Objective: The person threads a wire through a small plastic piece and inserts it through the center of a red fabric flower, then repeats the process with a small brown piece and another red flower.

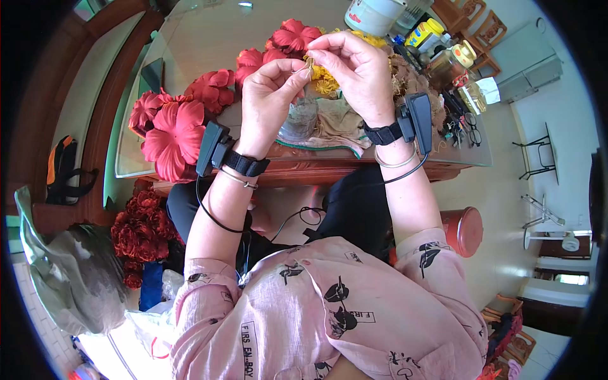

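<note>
Pinching a small, thin, tan-gold, strand-like piece [310,66] between thumb and index finger of left hand [269,88]; gripping its upper end with thumb and index fingertip of right hand [358,73]. Cannot tell its material. Holding both hands close together, raised above a glass-topped wooden surface [202,39]. Wearing black strapped wrist devices with cables, plus a thin metal bangle on each forearm. Noted just below the hands: a grey, rounded, dull-surfaced object [299,120], beside a crumpled beige cloth with green edging [345,120]. Noted behind the fingers: small yellow artificial flowers [325,83], partly hidden. Observed to the left, in a curved row running behind left hand: large coral-red artificial flowers with broad petals [174,134]. Recorded to the right of right hand: a fuzzy brown bunch [408,75], then a clear jar with a cream lid [451,65] and black-framed eyeglasses [472,128] near the edge. Seen at the far side: a white bucket [373,16]. Recorded below surface level: dark-red ruffled artificial flowers [142,221] at left, a red lidded bucket [467,232] at right.
</note>
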A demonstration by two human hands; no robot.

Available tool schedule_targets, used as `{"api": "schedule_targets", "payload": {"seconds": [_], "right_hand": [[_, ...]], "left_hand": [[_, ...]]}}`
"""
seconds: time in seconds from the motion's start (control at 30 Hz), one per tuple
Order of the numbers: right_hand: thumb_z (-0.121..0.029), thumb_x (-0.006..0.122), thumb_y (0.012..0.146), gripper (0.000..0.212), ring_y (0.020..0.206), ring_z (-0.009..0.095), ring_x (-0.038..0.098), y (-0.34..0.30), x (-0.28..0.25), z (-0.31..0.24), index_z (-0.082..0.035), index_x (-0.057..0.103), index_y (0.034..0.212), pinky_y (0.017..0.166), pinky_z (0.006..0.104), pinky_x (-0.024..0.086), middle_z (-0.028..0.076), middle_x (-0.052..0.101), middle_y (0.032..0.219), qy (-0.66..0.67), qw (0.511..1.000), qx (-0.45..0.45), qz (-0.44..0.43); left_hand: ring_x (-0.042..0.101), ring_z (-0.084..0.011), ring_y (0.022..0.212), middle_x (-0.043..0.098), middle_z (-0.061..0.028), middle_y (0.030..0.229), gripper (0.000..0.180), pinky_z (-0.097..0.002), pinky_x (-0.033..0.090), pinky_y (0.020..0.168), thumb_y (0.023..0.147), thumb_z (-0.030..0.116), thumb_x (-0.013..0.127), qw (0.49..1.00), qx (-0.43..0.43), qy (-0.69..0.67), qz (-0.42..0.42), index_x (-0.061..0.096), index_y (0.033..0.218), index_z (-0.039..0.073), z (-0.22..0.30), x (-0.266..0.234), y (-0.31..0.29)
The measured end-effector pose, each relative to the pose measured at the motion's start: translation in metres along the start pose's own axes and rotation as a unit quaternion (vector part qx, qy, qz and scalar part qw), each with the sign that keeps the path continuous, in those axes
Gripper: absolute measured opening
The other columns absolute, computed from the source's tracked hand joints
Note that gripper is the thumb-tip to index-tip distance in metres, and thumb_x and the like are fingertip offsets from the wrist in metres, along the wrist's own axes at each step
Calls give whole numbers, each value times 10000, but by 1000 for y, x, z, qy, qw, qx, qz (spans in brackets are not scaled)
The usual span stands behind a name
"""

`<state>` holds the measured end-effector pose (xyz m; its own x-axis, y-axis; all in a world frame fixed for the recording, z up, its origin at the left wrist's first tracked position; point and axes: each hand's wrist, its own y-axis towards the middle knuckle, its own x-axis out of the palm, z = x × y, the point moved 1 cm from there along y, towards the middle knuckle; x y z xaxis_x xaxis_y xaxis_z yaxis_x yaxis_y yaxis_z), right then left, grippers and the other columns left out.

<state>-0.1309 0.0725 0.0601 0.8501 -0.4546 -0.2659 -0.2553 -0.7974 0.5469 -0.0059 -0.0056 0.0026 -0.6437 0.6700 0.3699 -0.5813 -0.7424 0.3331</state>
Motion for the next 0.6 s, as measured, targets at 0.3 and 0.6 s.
{"api": "schedule_targets", "payload": {"seconds": [0.3,0.6], "right_hand": [[-41,606,921,175,913,109,642,0,-3,2,28,625,1080,852,249,518,63,673,1008,62,997,37,-18],[-57,616,919,153,872,103,646,-3,-1,-1,30,643,1042,811,234,522,52,686,965,-33,999,20,0]], "left_hand": [[543,-28,614,645,26,745,119,-172,407,540,872,85,694,1000,-1,-3,0,681,974,26,0,0,-1],[545,-28,616,645,26,748,113,-173,408,541,874,91,693,1000,0,0,0,682,969,29,0,0,-1]]}}
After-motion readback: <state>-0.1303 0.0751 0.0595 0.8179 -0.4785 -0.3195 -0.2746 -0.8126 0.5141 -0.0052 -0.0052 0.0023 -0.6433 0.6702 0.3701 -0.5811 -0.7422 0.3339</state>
